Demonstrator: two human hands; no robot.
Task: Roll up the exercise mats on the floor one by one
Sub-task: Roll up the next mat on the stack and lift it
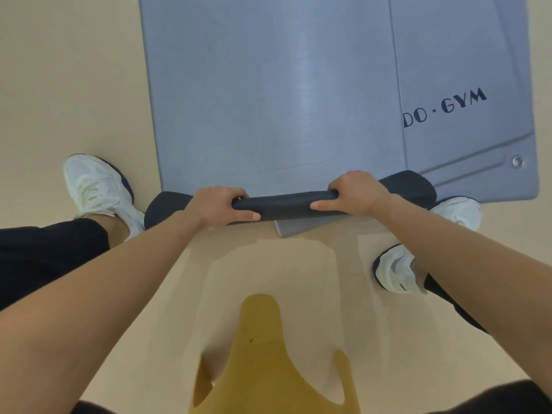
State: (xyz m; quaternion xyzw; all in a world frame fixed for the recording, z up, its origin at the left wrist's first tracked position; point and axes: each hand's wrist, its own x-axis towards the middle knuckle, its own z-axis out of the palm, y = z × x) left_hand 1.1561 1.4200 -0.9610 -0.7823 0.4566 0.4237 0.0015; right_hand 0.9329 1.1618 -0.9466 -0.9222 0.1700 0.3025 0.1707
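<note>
on the pale beige floor (74, 85) a grey-blue foam exercise mat (268, 100) lies flat, its length running to the far side. a second grey-blue mat printed "do-gym" (466, 64) lies just right of it. the first mat's near end is curled into a dark roll (286, 204), long axis left to right. the left hand (215, 207) and right hand (355, 192) both grip this roll, fingers wrapped over it.

Floor (74, 85): beige, smooth, with paler patches towards 6 o'clock. White sneaker (98, 189) with dark sole edge: at 9 o'clock, flat on the floor, below a dark trouser leg (44, 249). Second white sneaker (394, 273): at 4 o'clock, partly hidden. Mustard-yellow shape (268, 354): at 6 o'clock, type not identifiable.
</note>
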